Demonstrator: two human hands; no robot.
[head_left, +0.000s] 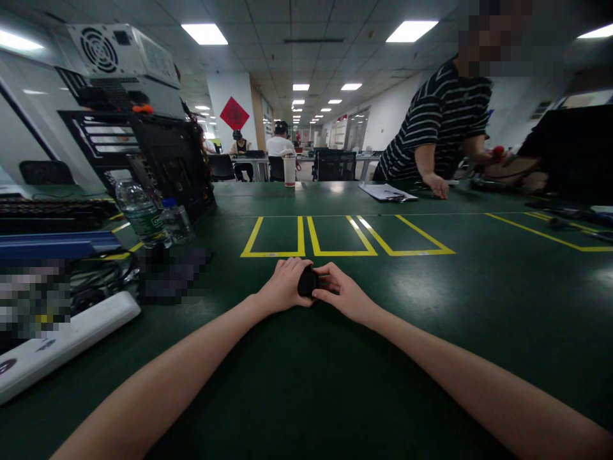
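Both hands close together, clamped on one small black piece. Left hand wraps it from the left, fingers over the top, thumb below. Right hand has thumb and fingertips at its right edge. Exact type of part: can't tell, mostly covered by the fingers. Piece sits between the palms, just over the green desk; can't tell if it touches the surface.

Just beyond the hands: three yellow tape outlines side by side. Farther out, ahead: paper cup. Ahead and right of the hands: clipboard with paper, a co-worker's hand near it, striped sleeve above. Left of the hands: large water bottle, smaller bottle, open computer chassis behind them. Nearer, far left: long white bar, lying at an angle.
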